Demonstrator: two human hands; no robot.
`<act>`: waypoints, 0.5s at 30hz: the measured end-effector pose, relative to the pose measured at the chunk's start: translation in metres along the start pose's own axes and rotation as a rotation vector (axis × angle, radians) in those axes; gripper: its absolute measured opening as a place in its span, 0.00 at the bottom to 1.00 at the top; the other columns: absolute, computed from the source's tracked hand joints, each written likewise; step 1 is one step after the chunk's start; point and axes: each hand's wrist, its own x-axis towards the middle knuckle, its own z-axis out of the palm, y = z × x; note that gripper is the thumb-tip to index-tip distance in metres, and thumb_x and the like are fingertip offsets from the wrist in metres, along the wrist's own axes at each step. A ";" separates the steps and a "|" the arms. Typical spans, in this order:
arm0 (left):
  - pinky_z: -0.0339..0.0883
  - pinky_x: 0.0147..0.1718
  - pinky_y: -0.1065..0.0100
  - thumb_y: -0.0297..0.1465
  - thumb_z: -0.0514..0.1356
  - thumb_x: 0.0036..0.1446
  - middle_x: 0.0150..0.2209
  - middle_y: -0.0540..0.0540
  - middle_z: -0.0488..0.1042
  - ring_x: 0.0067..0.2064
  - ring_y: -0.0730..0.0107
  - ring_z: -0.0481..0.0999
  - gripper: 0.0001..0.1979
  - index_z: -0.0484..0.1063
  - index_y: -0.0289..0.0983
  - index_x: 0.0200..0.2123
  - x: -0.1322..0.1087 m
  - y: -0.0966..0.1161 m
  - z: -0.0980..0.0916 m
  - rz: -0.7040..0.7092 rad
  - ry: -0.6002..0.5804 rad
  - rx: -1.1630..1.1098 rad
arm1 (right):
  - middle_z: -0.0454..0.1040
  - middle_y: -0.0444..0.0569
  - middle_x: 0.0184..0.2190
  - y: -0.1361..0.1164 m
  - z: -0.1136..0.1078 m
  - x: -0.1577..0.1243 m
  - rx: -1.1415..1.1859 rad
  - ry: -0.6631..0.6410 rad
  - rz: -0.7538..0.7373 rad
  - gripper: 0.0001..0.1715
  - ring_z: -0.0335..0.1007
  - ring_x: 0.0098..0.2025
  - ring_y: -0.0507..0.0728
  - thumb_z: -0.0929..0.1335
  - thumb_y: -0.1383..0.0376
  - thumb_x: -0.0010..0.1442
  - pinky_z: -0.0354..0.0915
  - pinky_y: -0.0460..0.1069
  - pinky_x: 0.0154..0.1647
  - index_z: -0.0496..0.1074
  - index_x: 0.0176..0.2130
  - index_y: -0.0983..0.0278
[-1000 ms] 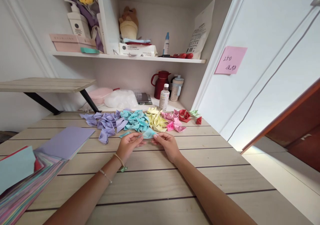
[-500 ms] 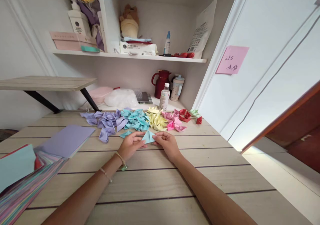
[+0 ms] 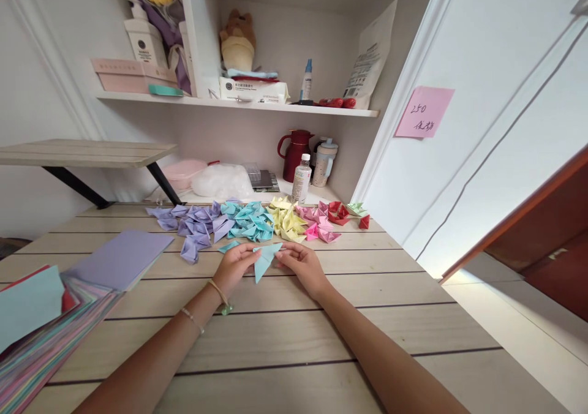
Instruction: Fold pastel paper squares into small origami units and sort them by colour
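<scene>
Folded light-blue paper triangle [image 3: 265, 262] held between the two hands, in front of the row of folded paper pieces. The left hand [image 3: 236, 266] grasps it at its upper left corner, the thumb lying on the near face and the other fingers curled beneath or behind. The right hand [image 3: 303, 268] pinches the upper right corner between thumb and index finger. The upper edge of the triangle thus spans the gap between the two thumbs, while its lower tip hangs free, directed toward the person and slightly left. How far the fingers reach behind the paper is hidden and cannot be told.

Beyond the fingertips lie boat-shaped folds grouped by colour: purple [image 3: 197, 224], turquoise [image 3: 252, 221], yellow [image 3: 288, 221], pink [image 3: 324, 224] and red [image 3: 339, 213]. A single turquoise fold [image 3: 228, 247] lies just beyond the left fingers. To the left, well apart from the hands, a purple sheet [image 3: 124, 258] tops a stack of coloured paper [image 3: 68, 340] on the slatted tabletop [image 3: 257, 340].
</scene>
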 end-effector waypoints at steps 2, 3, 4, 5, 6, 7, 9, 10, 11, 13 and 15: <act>0.68 0.29 0.70 0.35 0.66 0.40 0.30 0.43 0.77 0.29 0.69 0.75 0.19 0.71 0.31 0.36 0.001 0.001 0.000 0.006 0.014 -0.027 | 0.74 0.45 0.28 0.001 0.000 0.000 0.001 -0.041 -0.032 0.20 0.70 0.29 0.51 0.74 0.61 0.43 0.66 0.47 0.34 0.72 0.38 0.64; 0.68 0.29 0.70 0.35 0.66 0.40 0.30 0.43 0.77 0.29 0.69 0.75 0.19 0.71 0.31 0.37 0.001 0.001 0.000 0.008 0.017 -0.031 | 0.74 0.45 0.28 0.001 0.001 0.000 -0.010 -0.060 -0.046 0.20 0.70 0.29 0.51 0.73 0.62 0.43 0.66 0.47 0.34 0.72 0.38 0.64; 0.68 0.29 0.70 0.35 0.66 0.41 0.31 0.43 0.77 0.30 0.68 0.75 0.19 0.70 0.31 0.37 0.001 0.001 0.000 0.009 0.017 -0.031 | 0.74 0.45 0.29 0.001 0.001 0.000 -0.025 -0.074 -0.056 0.20 0.69 0.29 0.51 0.73 0.63 0.43 0.65 0.47 0.34 0.72 0.38 0.64; 0.68 0.29 0.70 0.34 0.66 0.41 0.31 0.44 0.77 0.30 0.68 0.75 0.19 0.70 0.32 0.37 0.000 0.001 0.000 0.011 0.016 -0.029 | 0.74 0.45 0.29 0.002 0.002 -0.001 -0.039 -0.082 -0.063 0.20 0.69 0.29 0.51 0.73 0.64 0.43 0.65 0.47 0.33 0.72 0.39 0.64; 0.68 0.29 0.70 0.34 0.66 0.41 0.31 0.44 0.77 0.30 0.68 0.76 0.19 0.70 0.32 0.37 0.000 0.001 0.000 0.012 0.011 -0.026 | 0.74 0.45 0.30 0.001 0.002 -0.001 -0.050 -0.085 -0.069 0.20 0.69 0.29 0.51 0.73 0.64 0.43 0.65 0.47 0.33 0.72 0.39 0.64; 0.68 0.29 0.70 0.34 0.66 0.41 0.30 0.44 0.77 0.31 0.67 0.76 0.19 0.70 0.32 0.38 0.000 0.001 -0.001 0.011 0.006 -0.024 | 0.74 0.46 0.30 0.001 0.002 -0.001 -0.058 -0.087 -0.072 0.20 0.69 0.29 0.51 0.73 0.64 0.43 0.65 0.47 0.33 0.72 0.39 0.64; 0.68 0.30 0.69 0.34 0.66 0.42 0.30 0.44 0.77 0.31 0.67 0.76 0.19 0.69 0.32 0.38 -0.001 0.000 -0.001 0.006 -0.005 -0.020 | 0.74 0.46 0.30 0.001 0.002 0.000 -0.073 -0.087 -0.077 0.21 0.68 0.29 0.51 0.73 0.64 0.44 0.65 0.46 0.32 0.71 0.40 0.64; 0.68 0.30 0.69 0.34 0.66 0.42 0.30 0.44 0.77 0.31 0.66 0.76 0.19 0.69 0.32 0.38 -0.001 0.000 -0.001 0.003 -0.009 -0.021 | 0.74 0.46 0.31 0.001 0.002 0.000 -0.080 -0.086 -0.079 0.21 0.68 0.29 0.51 0.73 0.64 0.44 0.64 0.46 0.31 0.71 0.40 0.64; 0.68 0.31 0.69 0.34 0.66 0.41 0.30 0.44 0.77 0.32 0.66 0.76 0.19 0.69 0.32 0.38 0.000 -0.001 -0.001 0.001 -0.011 -0.023 | 0.73 0.46 0.31 0.001 0.002 0.000 -0.085 -0.086 -0.080 0.21 0.68 0.29 0.51 0.73 0.64 0.44 0.64 0.46 0.31 0.71 0.40 0.64; 0.69 0.32 0.68 0.34 0.66 0.41 0.31 0.44 0.77 0.33 0.65 0.77 0.19 0.69 0.32 0.37 0.000 -0.001 -0.002 0.000 -0.012 -0.031 | 0.73 0.46 0.30 0.001 0.001 0.000 -0.091 -0.086 -0.081 0.21 0.68 0.29 0.51 0.73 0.64 0.44 0.64 0.46 0.30 0.71 0.40 0.64; 0.69 0.33 0.67 0.34 0.66 0.41 0.31 0.44 0.77 0.33 0.64 0.77 0.19 0.69 0.33 0.37 0.000 -0.001 -0.002 0.001 -0.017 -0.039 | 0.73 0.46 0.30 0.002 0.001 0.001 -0.092 -0.083 -0.083 0.21 0.67 0.28 0.51 0.73 0.64 0.43 0.64 0.46 0.30 0.71 0.40 0.64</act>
